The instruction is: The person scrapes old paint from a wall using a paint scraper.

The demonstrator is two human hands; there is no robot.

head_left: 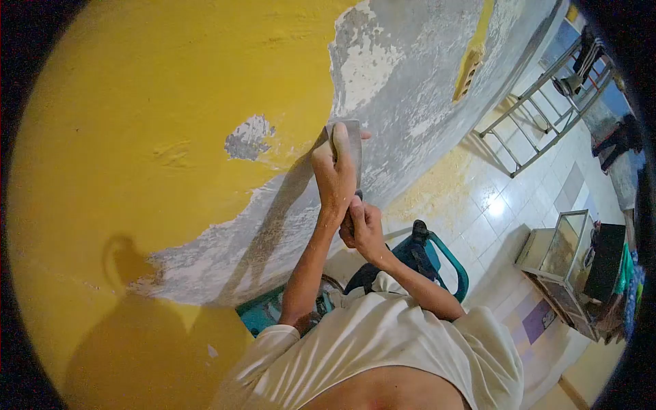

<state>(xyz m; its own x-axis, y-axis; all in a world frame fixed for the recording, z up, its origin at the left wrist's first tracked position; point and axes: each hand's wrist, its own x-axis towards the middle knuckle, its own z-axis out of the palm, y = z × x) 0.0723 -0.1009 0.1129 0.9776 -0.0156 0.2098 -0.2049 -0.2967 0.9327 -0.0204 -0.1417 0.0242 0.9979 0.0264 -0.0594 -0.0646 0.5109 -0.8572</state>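
A wide flat scraper (354,145) lies with its metal blade near the ragged edge of the yellow paint. My left hand (335,171) grips this blade, thumb on its face and a fingertip showing past its right side. Lower down, my right hand (365,231) is closed around the dark handle. Yellow paint (171,82) covers the left of the wall, while grey and white patches show on the bared surface (389,89). A separate stripped spot (250,138) lies left of the blade. Whether the blade's edge touches the wall is hard to tell.
A green plastic chair (451,266) stands below my right arm. Yellow flakes (430,188) litter the tiled floor by the wall. A metal ladder (540,113) is at the upper right, with a person (620,140) beyond. A glass-sided cabinet (564,249) stands at right.
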